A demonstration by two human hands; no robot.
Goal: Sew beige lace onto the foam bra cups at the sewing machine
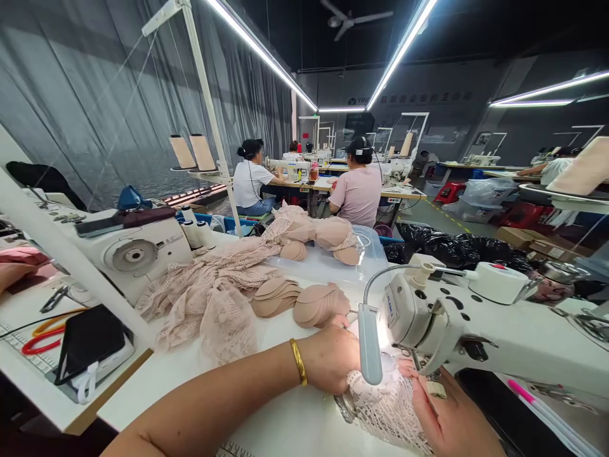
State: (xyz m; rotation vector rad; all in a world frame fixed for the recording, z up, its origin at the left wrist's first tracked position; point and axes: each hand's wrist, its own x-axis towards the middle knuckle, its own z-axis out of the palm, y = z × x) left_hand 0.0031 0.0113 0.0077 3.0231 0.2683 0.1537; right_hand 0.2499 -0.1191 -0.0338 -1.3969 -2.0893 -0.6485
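My left hand (330,355), with a gold bangle (299,362) on the wrist, is closed on pink lace fabric (385,409) at the needle of a white sewing machine (476,324). My right hand (451,416) lies flat on the same lace from the right, fingers stretched toward the presser foot. A small lamp (370,343) on a gooseneck shines on the lace and hides the fingertips of my left hand. Stacks of beige foam cups (299,301) lie just behind my left hand.
A heap of pink lace (214,298) covers the table's middle. A clear bin (352,260) with more cups stands behind. Another sewing machine (133,251), thread cones (197,233), a black pouch (88,339) and scissors sit left. Two people sew further back. Black bags (451,247) lie right.
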